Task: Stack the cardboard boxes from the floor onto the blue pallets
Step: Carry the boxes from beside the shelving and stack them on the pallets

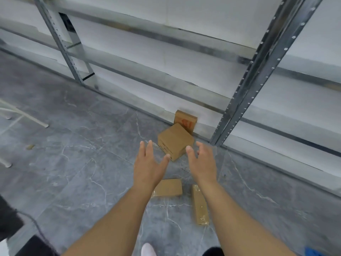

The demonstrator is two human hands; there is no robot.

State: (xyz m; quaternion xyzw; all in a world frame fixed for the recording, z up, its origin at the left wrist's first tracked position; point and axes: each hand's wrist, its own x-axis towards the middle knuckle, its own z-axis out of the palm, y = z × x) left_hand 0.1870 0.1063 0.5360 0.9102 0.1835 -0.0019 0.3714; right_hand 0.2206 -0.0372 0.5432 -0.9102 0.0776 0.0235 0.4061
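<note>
Four brown cardboard boxes lie on the grey marbled stone floor (73, 163) in the head view, and the person reaches toward one of them with both arms stretched out. Nearest the hands sits the squarish brown cardboard box (175, 141), turned corner-on and resting flat; behind it the upright brown cardboard box with red print (185, 120) leans at the foot of the bare galvanised steel shelving rack (258, 71). Closer to the person's feet lie the flat brown cardboard box (168, 187), partly hidden by the left forearm, and the narrow brown taped cardboard box (200, 205), just beside the right forearm. The left hand (147, 163) has its fingers spread and straight, holding nothing; the right hand (202, 161) is likewise empty, its fingers relaxed and slightly curved. Both hover on either side of the squarish box, and whether the thumbs touch it I cannot tell. I judge this to be the pick-up step: next, the palms need to close on opposite sides of that box and lift it. All four boxes are closed, so their contents stay unseen. Only a sliver of blue (313, 253) shows at the bottom right, perhaps a pallet.
</note>
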